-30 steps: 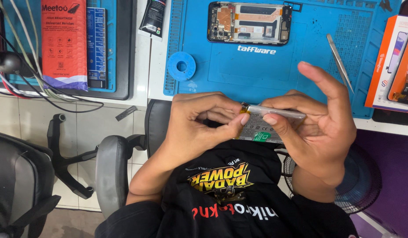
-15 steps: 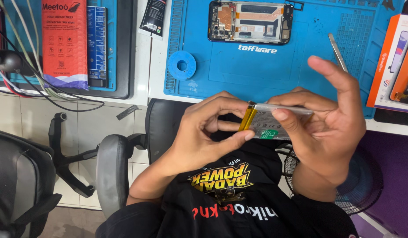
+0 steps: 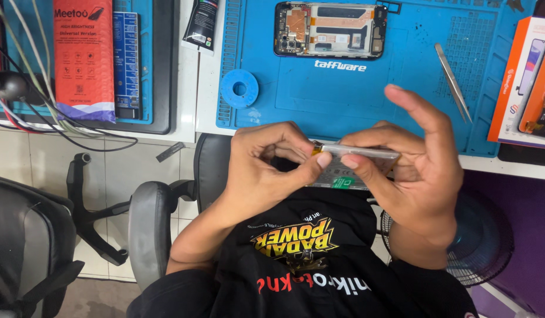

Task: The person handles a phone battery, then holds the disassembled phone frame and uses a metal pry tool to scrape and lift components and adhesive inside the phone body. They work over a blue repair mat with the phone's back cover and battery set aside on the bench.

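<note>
Holding a flat phone part (image 3: pixel 358 159) edge-up just nearer than the blue mat (image 3: pixel 343 94), both hands keep it over the lap, seemingly so fingertips can work its end. The left hand (image 3: pixel 266 171) is closed, thumb pinching the part's left tip; the right hand (image 3: pixel 414 171) grips its long side between thumb and fingers, forefinger raised. On the mat lie a blue tape roll (image 3: pixel 239 88), tweezers (image 3: pixel 453 82) to its right, and farthest, an opened phone (image 3: pixel 330 29)
</note>
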`<act>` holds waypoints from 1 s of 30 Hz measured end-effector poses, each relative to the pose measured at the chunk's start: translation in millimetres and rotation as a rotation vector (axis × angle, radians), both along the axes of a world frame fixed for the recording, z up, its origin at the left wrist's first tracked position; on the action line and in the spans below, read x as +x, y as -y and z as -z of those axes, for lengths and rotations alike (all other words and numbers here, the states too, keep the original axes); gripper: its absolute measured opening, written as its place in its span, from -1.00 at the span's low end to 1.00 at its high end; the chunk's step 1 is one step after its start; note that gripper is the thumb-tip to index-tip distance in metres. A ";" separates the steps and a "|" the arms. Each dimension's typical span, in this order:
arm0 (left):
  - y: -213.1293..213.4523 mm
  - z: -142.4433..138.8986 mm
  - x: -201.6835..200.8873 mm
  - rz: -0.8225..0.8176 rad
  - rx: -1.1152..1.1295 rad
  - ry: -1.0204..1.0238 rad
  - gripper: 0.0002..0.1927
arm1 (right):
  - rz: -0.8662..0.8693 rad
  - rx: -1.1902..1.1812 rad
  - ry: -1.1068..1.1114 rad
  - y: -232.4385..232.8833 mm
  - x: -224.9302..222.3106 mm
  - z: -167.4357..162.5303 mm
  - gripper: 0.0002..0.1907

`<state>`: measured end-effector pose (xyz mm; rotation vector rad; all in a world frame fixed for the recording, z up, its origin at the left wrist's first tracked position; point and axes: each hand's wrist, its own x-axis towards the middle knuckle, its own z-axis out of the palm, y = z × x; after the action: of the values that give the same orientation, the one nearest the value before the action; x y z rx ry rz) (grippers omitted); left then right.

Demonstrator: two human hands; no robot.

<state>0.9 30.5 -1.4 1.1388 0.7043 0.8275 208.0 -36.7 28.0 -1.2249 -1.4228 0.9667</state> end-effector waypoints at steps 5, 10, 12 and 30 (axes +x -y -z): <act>-2.5 3.9 1.1 -0.045 0.096 -0.039 -0.89 | 0.041 -0.013 -0.106 -4.8 -4.3 11.6 -0.26; -9.1 8.1 2.0 -0.034 -0.029 -0.037 -0.89 | 0.054 -0.019 -0.124 -9.6 -4.7 21.8 -0.29; -11.2 9.3 0.5 -0.046 0.032 -0.107 -0.88 | 0.072 -0.012 -0.118 -11.7 -4.6 26.2 -0.30; -20.9 16.9 -5.4 0.070 0.326 -0.253 -0.89 | 0.168 -0.029 -0.137 -2.7 -3.8 46.1 -0.29</act>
<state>-4.5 51.4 -18.3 1.5735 0.7491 0.7627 204.2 -34.0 -18.1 -1.2536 -1.1836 0.9388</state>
